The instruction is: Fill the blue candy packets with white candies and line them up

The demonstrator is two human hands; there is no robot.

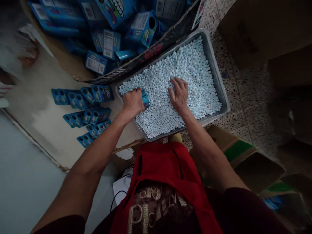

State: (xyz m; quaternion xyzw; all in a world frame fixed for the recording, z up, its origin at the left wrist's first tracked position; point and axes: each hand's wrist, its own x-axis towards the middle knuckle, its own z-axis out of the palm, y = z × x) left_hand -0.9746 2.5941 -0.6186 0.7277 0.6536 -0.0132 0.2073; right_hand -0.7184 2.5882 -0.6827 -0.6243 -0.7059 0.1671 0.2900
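A grey tray [220,87] holds a wide layer of small pale blue and white candies [156,81]. At its left side my left hand [133,100] is closed around a small blue candy box [145,98], which rests among the candies. Much of that box is hidden by my fingers. My right hand [179,92] lies over the middle of the candies, fingers spread and touching them, with no box in it.
Left of the tray, several blue boxes [99,92] stand in rows on a pale tabletop [46,130]. Behind it, a large cardboard carton [80,76] is heaped with more blue boxes. Open cartons [253,165] sit on the speckled floor [240,94] at right.
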